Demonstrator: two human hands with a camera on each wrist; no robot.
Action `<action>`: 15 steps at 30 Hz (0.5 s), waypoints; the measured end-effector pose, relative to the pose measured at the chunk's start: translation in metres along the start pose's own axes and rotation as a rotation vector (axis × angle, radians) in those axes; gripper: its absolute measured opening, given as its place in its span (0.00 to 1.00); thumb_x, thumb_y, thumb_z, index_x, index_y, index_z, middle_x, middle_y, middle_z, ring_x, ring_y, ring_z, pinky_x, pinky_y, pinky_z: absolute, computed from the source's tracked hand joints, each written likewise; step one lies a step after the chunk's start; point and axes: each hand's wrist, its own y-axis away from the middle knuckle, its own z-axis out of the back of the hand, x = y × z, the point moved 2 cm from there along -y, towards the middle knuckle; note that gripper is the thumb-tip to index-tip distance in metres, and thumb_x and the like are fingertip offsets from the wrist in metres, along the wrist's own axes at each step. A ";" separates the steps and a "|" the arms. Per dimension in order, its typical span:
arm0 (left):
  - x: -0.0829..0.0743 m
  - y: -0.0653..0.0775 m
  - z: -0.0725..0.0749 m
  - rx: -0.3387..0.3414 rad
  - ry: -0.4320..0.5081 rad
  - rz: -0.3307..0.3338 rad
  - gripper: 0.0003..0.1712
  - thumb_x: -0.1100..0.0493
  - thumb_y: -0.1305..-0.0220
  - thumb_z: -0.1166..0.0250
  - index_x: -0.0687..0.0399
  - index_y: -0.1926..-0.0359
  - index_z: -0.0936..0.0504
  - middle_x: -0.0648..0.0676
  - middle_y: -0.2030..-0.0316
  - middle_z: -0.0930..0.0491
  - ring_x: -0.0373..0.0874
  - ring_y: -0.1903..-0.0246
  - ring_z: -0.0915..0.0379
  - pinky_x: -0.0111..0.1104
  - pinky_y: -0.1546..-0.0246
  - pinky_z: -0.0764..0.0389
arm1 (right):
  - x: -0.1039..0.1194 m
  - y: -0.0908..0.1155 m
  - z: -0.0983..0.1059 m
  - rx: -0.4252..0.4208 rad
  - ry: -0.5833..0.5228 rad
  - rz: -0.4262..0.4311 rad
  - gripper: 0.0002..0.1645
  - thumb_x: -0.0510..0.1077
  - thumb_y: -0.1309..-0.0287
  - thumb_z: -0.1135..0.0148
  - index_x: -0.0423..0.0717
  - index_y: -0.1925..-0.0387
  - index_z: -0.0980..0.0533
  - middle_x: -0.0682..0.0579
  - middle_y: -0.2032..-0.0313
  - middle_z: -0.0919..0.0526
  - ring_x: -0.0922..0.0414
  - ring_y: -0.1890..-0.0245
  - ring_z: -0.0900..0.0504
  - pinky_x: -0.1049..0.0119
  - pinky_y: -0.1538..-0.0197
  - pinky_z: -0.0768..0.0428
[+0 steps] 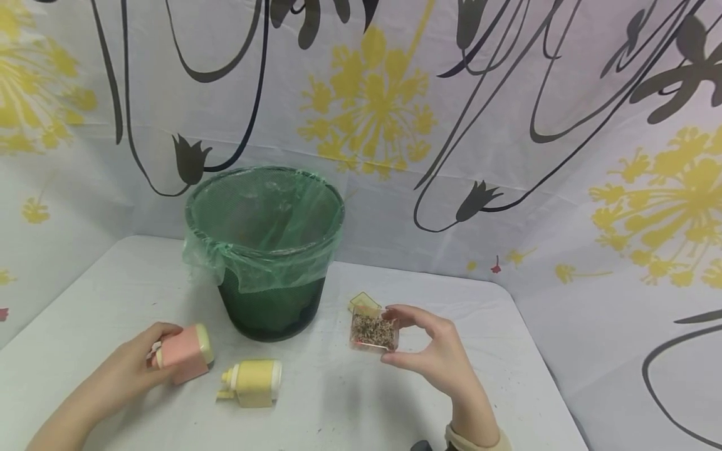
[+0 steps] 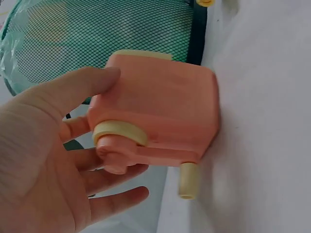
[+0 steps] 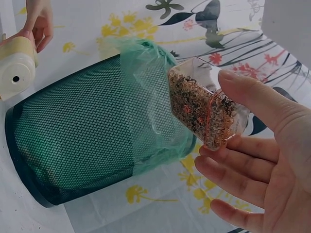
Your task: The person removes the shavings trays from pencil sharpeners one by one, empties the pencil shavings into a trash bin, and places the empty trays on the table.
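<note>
My left hand (image 1: 135,363) grips a pink crank pencil sharpener (image 1: 183,354), tilted, near the bin's left side. Its crank with a cream knob shows in the left wrist view, where the thumb presses on the pink body (image 2: 165,97). A yellow pencil sharpener (image 1: 256,383) lies on the table between the hands; its pale face with a dark hole shows in the right wrist view. My right hand (image 1: 431,347) pinches a small clear shavings drawer (image 1: 375,332) between thumb and fingers. Pencil shavings (image 3: 189,104) fill much of it, and it is held in the air, tilted.
A dark mesh wastebasket (image 1: 271,307) with a green bag liner (image 1: 265,263) folded over its rim stands at the back left of centre. A small yellow-edged piece (image 1: 364,302) appears behind the drawer. Patterned cloth (image 1: 383,219) hangs behind the white table (image 1: 479,319), which has dark specks.
</note>
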 end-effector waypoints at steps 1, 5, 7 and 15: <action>-0.001 0.000 0.001 -0.010 -0.011 -0.011 0.32 0.55 0.53 0.23 0.56 0.47 0.27 0.57 0.52 0.22 0.45 0.56 0.27 0.30 0.61 0.26 | 0.000 0.000 0.000 -0.001 -0.002 -0.004 0.37 0.40 0.66 0.19 0.45 0.48 0.22 0.56 0.56 0.16 0.57 0.58 0.19 0.64 0.45 0.29; -0.004 -0.001 0.006 -0.045 -0.051 -0.051 0.30 0.57 0.51 0.24 0.58 0.47 0.25 0.58 0.50 0.23 0.55 0.51 0.28 0.27 0.57 0.30 | 0.000 -0.001 0.000 0.000 -0.021 -0.030 0.37 0.39 0.66 0.19 0.44 0.48 0.22 0.56 0.56 0.16 0.57 0.58 0.19 0.64 0.45 0.29; -0.007 -0.001 0.009 -0.048 -0.043 -0.054 0.31 0.56 0.49 0.25 0.60 0.45 0.26 0.61 0.49 0.24 0.61 0.50 0.29 0.36 0.54 0.28 | -0.001 -0.001 -0.001 0.000 -0.021 -0.038 0.36 0.39 0.65 0.19 0.45 0.48 0.22 0.57 0.56 0.16 0.58 0.58 0.19 0.63 0.45 0.29; -0.024 -0.004 0.027 -0.141 -0.041 -0.019 0.36 0.54 0.42 0.30 0.62 0.38 0.34 0.69 0.48 0.27 0.70 0.54 0.29 0.62 0.62 0.29 | -0.004 -0.002 0.001 -0.010 0.001 -0.040 0.36 0.40 0.65 0.19 0.45 0.48 0.22 0.58 0.57 0.16 0.58 0.58 0.19 0.62 0.45 0.29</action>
